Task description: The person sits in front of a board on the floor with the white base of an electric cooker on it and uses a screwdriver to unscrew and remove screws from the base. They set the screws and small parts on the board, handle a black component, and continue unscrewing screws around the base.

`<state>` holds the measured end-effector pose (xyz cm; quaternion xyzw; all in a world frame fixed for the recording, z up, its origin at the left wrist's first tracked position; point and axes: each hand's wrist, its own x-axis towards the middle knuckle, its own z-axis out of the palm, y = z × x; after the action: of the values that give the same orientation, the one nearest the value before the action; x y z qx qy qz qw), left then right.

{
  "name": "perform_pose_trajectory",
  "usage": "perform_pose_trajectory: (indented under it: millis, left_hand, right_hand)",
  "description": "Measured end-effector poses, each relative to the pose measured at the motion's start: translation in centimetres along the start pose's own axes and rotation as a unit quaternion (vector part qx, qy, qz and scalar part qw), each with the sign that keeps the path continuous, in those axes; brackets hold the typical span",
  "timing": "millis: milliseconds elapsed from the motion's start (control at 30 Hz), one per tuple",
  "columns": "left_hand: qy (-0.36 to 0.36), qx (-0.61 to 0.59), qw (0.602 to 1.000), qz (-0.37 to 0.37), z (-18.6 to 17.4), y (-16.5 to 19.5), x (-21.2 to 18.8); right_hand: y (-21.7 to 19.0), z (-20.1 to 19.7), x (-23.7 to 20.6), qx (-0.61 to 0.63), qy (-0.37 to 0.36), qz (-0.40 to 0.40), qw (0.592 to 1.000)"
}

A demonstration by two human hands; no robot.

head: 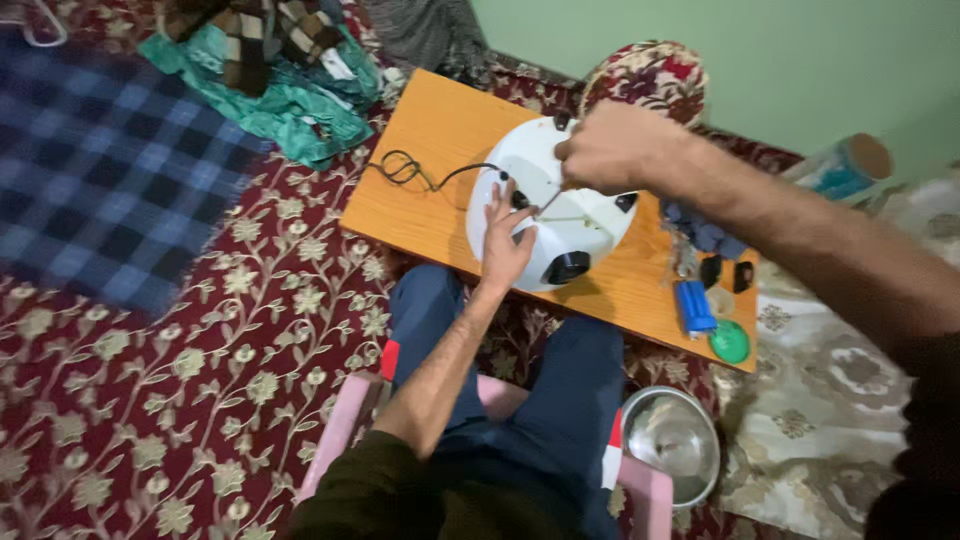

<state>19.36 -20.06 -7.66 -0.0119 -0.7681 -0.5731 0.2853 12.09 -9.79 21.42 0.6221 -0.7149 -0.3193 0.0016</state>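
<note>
Disc: white round disc (560,215) on the orange bench (440,170).
Left hand (503,243): fingers spread, flat on the disc.
Right hand (610,148): fingers pinching a thin tool (549,204) over the disc.

we count: 1 white round disc (580,215) | 1 small wooden table (440,150) | 1 steel bowl (672,440) | 1 green lid (731,342) | 1 blue cylinder (694,306) | 1 black cable (415,172) | 2 hands: left hand (505,240), right hand (610,148)
</note>
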Motion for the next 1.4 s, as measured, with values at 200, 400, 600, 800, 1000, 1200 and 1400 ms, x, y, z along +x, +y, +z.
perform_pose_trajectory:
  millis: [200, 400, 600, 800, 1000, 1200, 1400]
  left_hand:
    - [-0.003, 0.007, 1.0, -0.009, -0.1, 0.0, 0.0]
    - [0.01, -0.008, 1.0, 0.004, 0.0, 0.2, 0.3]
    - [0.055, 0.022, 0.998, -0.019, 0.6, 1.1, -0.2]
    - [0.076, 0.022, 0.997, -0.019, 1.2, 1.4, -0.3]
    - [0.063, 0.026, 0.998, -0.004, 1.1, 1.2, -0.1]
    - [0.067, 0.042, 0.997, -0.018, 1.4, 1.1, 0.1]
    - [0.089, 0.057, 0.994, -0.026, 1.7, 1.1, 0.0]
  right_hand:
    - [0.6, 0.6, 0.5, 0.093, -0.056, 0.119, 0.987]
    - [0.5, 1.7, 1.3, 0.224, -0.076, 0.233, 0.943]
    - [-0.5, 1.6, 0.3, 0.216, -0.09, 0.248, 0.94]
    - [-0.6, 0.9, -1.5, 0.096, 0.001, 0.081, 0.992]
    - [0.0, 0.6, -1.3, 0.055, 0.05, 0.029, 0.997]
    - [0.2, 0.9, -1.7, 0.059, 0.033, 0.045, 0.997]
    - [0.3, 1.3, -1.4, 0.039, 0.039, 0.033, 0.998]
